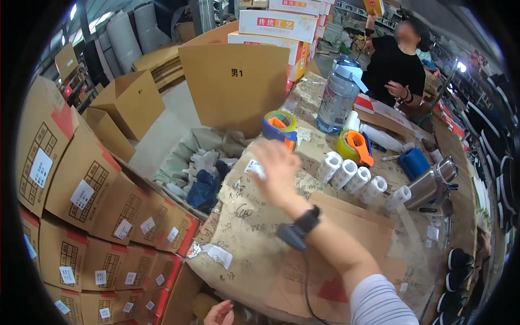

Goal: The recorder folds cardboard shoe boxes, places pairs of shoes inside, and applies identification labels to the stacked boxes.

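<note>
My right hand reaches over the cardboard-covered table, its fingers smeared by motion. Beside its palm is a small white label; whether the hand touches it cannot be told. Just beyond the fingertips stands a blue and orange tape dispenser with a yellowish roll. A black watch circles my right wrist, and a dark grey device with a thin cord is beside it. At the lower edge my left hand shows partly, fingers loosely curled and apart, nothing visible in them.
Several labelled cartons are stacked at left. Past the table's left edge sits a bag of scraps. Label rolls, a second tape dispenser, a water bottle and a steel flask stand on the table. A co-worker is opposite.
</note>
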